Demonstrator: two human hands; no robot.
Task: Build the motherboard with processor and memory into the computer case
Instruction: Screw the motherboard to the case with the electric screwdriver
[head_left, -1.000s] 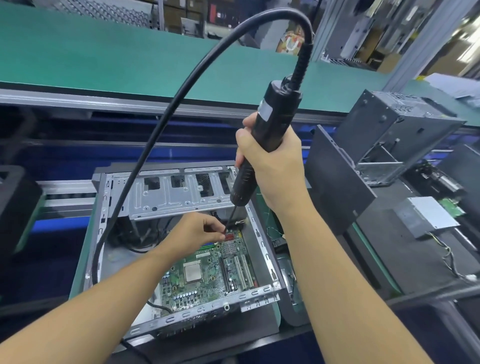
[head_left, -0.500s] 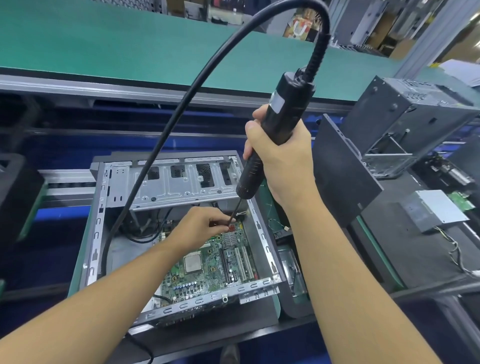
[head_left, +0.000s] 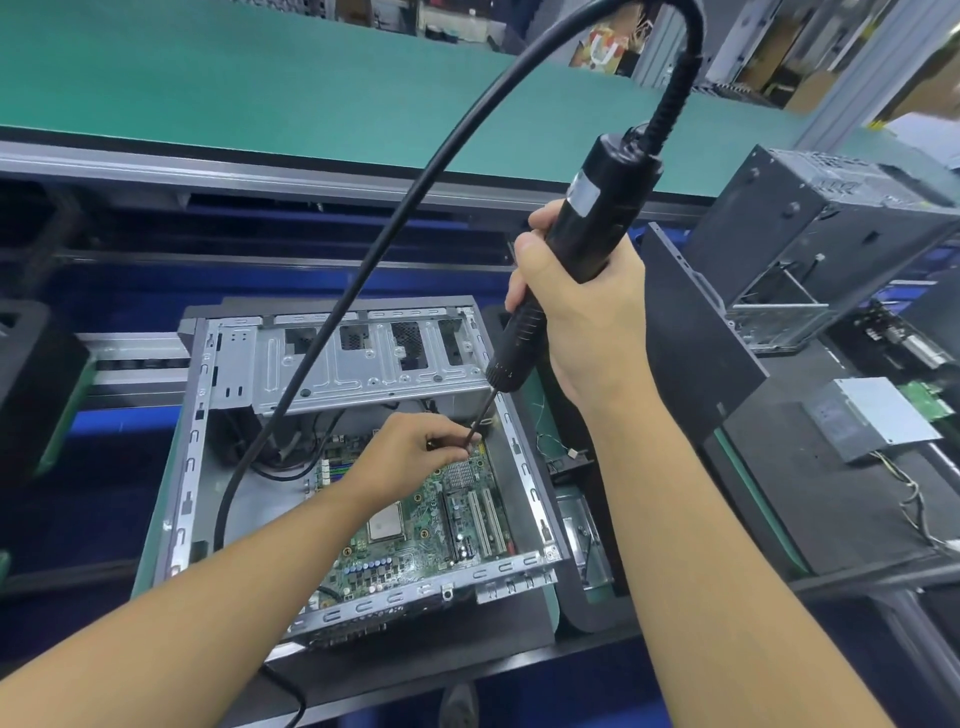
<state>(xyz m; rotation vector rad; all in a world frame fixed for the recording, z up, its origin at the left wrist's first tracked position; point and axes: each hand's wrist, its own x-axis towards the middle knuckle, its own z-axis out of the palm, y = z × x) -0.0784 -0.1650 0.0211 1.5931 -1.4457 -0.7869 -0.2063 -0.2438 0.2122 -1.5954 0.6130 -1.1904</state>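
Your two bare forearms reach forward from the bottom of the view. Below and between them lies an open computer case (head_left: 527, 470), a grey metal box on its side with its open face upward. The green motherboard (head_left: 431, 525) lies flat inside it, beneath your left wrist, and the square silver processor (head_left: 386, 522) sits on the board just right of that wrist. Two long white slots (head_left: 485, 519) run further right, under your right forearm.

Your left hand (head_left: 415, 457) is down inside the case at the far corner of the board. Its fingers are curled, with thumb and forefinger pinching the lower end of a thin metal bit (head_left: 480, 418). Whether a screw sits under the tip is hidden by your fingers.

Your right hand (head_left: 582, 322) is higher, above and to the right of the left. It is wrapped firmly around a black electric screwdriver (head_left: 587, 218), which leans with its top to the right and its bit pointing down into your left fingertips.

Beyond your left hand, a silver drive cage (head_left: 363, 358) spans the far end of the case. A thick black cable (head_left: 363, 270) arcs from the screwdriver's top, over to the left, and down past your left forearm.

Right of your right hand stand a black panel (head_left: 696, 338) and a second case (head_left: 831, 234), tilted. Farthest away, a green belt (head_left: 260, 93) runs across the view.
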